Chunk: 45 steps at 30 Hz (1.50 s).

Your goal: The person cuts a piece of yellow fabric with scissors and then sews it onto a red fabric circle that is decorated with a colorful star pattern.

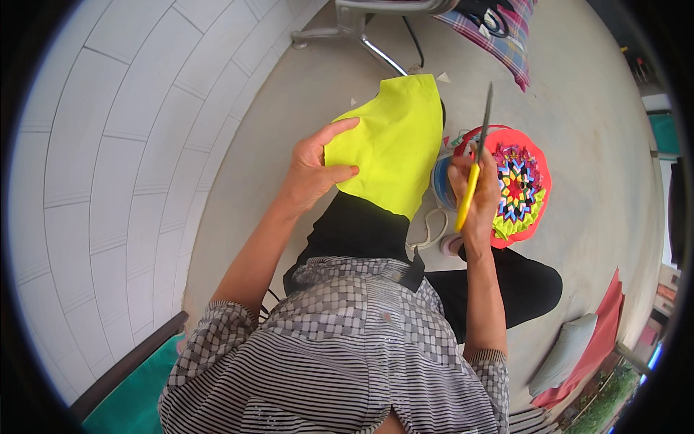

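A piece of bright yellow-green fabric [393,146] lies over my black-clothed leg. My left hand [320,163] holds its left edge, the thumb and a finger on top of the cloth. In my right hand [480,200] is a pair of scissors [470,192] with yellow handles, the blades pointing away from me and looking closed together. That hand is raised to the right of the fabric, apart from it. Beside it sits a round multicolored textile piece [516,187] with folded points, on a red scalloped base [544,190].
A blue container [444,182] stands partly hidden behind my right hand. Farther off are a metal-legged piece of furniture [352,27] and a plaid cushion [507,54] with dark-handled scissors [492,21] on it. A white tiled wall [124,135] rises at left. A grey cushion [566,352] lies at right.
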Each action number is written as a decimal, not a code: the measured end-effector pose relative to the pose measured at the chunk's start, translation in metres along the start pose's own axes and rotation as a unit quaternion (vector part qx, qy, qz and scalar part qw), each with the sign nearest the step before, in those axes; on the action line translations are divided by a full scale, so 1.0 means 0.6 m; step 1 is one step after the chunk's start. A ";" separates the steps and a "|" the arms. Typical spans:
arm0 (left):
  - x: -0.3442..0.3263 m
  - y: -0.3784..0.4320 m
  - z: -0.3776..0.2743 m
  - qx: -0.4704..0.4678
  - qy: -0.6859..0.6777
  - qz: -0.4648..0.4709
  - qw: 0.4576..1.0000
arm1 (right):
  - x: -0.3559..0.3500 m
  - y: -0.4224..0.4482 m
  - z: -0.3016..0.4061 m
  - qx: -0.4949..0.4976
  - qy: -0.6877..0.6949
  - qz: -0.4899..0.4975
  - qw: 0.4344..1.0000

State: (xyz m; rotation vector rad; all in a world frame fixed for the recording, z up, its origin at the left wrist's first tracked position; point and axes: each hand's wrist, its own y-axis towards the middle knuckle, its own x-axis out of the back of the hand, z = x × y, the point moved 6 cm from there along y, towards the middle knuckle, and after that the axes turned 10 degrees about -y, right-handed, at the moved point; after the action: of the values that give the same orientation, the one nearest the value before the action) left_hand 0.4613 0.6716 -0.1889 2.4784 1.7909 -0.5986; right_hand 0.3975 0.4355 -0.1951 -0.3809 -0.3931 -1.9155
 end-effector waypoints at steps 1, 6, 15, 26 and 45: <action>-0.003 0.001 -0.002 0.005 0.004 0.008 1.000 | -0.001 0.024 0.012 0.022 -0.020 -0.013 0.999; -0.031 0.003 -0.027 -0.024 0.054 0.022 0.998 | -0.034 0.082 0.033 0.051 -0.054 -0.012 0.997; -0.055 0.027 -0.021 -0.055 -0.058 -0.004 0.997 | 0.043 0.151 0.107 0.058 -0.031 0.038 0.997; -0.014 0.008 -0.014 -0.056 -0.071 -0.039 0.995 | 0.027 -0.102 0.020 -0.100 0.084 0.270 0.954; -0.031 -0.002 -0.023 -0.080 -0.035 -0.038 0.995 | -0.016 -0.142 0.003 -0.020 0.009 0.395 0.918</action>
State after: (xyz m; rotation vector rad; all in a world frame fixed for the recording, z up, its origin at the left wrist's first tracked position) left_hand 0.4592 0.6581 -0.1700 2.2664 1.8362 -0.5168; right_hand 0.3216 0.4741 -0.2058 -0.4623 -0.1442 -1.1319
